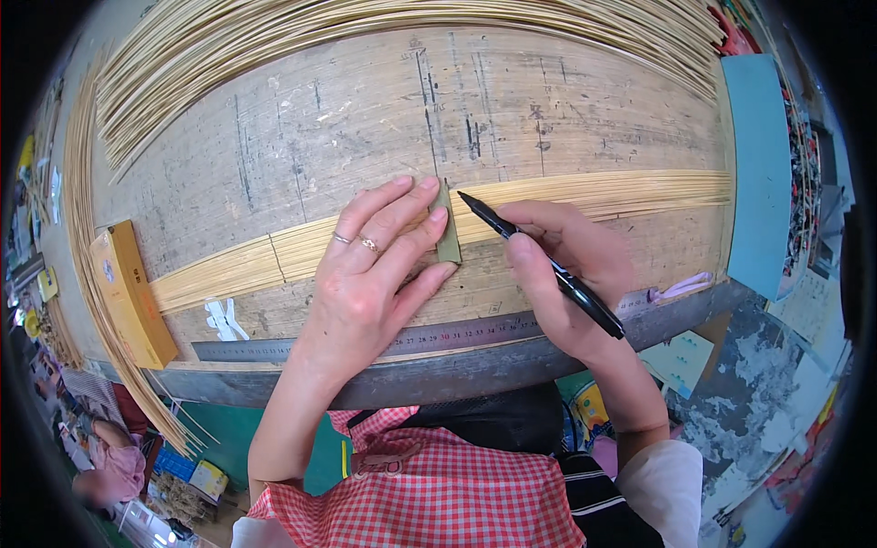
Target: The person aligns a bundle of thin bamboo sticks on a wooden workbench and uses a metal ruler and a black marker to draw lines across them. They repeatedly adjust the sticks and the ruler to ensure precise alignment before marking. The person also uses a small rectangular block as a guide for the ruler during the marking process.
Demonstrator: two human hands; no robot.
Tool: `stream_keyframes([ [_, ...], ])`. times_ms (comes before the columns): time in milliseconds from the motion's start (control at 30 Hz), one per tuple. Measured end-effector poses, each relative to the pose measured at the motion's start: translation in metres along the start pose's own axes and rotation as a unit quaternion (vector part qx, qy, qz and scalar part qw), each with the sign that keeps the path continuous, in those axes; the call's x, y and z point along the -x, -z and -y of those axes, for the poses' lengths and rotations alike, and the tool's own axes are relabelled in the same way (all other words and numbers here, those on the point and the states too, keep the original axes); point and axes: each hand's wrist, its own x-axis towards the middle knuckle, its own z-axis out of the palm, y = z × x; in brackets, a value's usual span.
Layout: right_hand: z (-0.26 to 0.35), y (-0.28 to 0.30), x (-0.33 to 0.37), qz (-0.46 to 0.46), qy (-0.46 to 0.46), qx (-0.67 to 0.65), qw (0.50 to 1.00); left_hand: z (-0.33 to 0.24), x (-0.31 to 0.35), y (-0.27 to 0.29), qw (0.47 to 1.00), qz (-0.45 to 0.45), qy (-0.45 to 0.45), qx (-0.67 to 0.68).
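A flat layer of thin pale bamboo sticks (pixel 603 192) runs side to side across the wooden worktable. My left hand (pixel 361 274), with rings on two fingers, lies over the sticks. Its fingertips and thumb hold a short green strip (pixel 448 237) crosswise on them. In my right hand (pixel 571 265) is a black marker (pixel 489 216), gripped between thumb and fingers. The uncapped tip points at the sticks just right of the strip's upper end. A dark line (pixel 277 258) crosses the sticks left of my left hand.
A long metal ruler (pixel 475 333) lies along the near table edge. At left stands a yellow box (pixel 132 292) touching the sticks' end. More bamboo sticks (pixel 384 16) lie at the far side, with others down the left edge. A blue board (pixel 758 173) borders the right end.
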Motion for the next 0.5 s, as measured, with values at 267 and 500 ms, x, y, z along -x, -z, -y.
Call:
stream_keyframes([
  [267,-0.008,-0.005,-0.005,0.002,0.09,0.07,0.993,0.0,0.0,0.0,1.0,-0.002,-0.001,0.003],
  [500,-0.01,-0.007,-0.003,0.001,0.081,0.071,0.994,-0.002,-0.001,0.0,1.0,0.001,0.0,0.005],
])
